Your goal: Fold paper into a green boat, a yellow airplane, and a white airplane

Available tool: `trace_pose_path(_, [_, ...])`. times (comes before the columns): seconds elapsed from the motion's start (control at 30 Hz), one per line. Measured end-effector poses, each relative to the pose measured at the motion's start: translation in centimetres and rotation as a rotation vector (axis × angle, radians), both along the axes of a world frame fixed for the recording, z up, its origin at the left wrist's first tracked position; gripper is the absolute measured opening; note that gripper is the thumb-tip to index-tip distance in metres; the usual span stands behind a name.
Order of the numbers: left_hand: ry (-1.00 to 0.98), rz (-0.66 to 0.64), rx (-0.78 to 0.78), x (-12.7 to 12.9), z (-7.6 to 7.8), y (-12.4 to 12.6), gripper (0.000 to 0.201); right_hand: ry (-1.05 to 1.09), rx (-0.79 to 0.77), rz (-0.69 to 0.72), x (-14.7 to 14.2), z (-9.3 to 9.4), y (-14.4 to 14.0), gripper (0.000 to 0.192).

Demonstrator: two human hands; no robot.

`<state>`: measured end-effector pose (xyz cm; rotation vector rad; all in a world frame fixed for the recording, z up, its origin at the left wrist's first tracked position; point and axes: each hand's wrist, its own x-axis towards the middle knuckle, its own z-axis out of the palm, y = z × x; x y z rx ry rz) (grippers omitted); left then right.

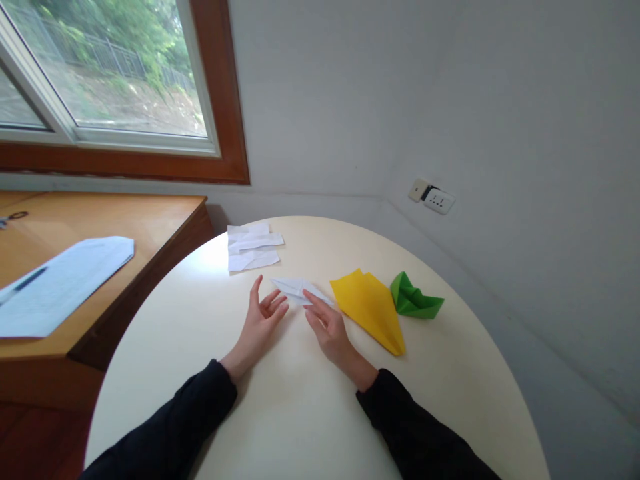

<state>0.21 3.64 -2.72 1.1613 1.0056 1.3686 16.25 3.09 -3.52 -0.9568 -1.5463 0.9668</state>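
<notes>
A small folded white paper lies flat on the round cream table. My right hand rests beside it, its fingertips pressing the paper's right edge. To the paper's left my left hand lies on the table with fingers spread, the tips just short of the fold. Neither hand lifts the paper. Both arms wear dark sleeves.
A folded yellow paper plane and a green folded paper shape lie right of my hands. Loose white paper pieces sit at the far table edge. A wooden desk with a printed sheet stands left. A wall socket is behind.
</notes>
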Motion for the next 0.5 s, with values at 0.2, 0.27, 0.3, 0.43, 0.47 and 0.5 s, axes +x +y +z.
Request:
trace_pose_path(0.2, [-0.242, -0.242, -0.101, 0.8, 0.6, -0.2, 0.049, -0.392, 0.162, 0.232, -0.3, 1.0, -0.6, 0.07])
trace_pose_path(0.27, [-0.26, -0.235, -0.093, 0.8, 0.7, -0.3, 0.037, -0.516, 0.191, 0.27, -0.5, 1.2, -0.7, 0.074])
trace_pose_path(0.3, [-0.267, -0.218, -0.1, 0.8, 0.7, -0.2, 0.033, -0.565, 0.203, 0.276, -0.6, 1.2, -0.8, 0.075])
trace_pose_path(0.43, [-0.299, -0.163, -0.145, 0.6, 0.6, 0.0, 0.027, -0.711, 0.231, 0.286, -1.0, 1.1, -0.9, 0.075])
trace_pose_path(0.47, [-0.312, -0.149, -0.154, 0.6, 0.6, 0.0, 0.026, -0.734, 0.234, 0.29, -1.0, 1.1, -0.9, 0.075])
trace_pose_path(0.5, [-0.329, -0.136, -0.164, 0.6, 0.6, 0.0, 0.025, -0.749, 0.236, 0.295, -1.1, 1.0, -0.9, 0.076])
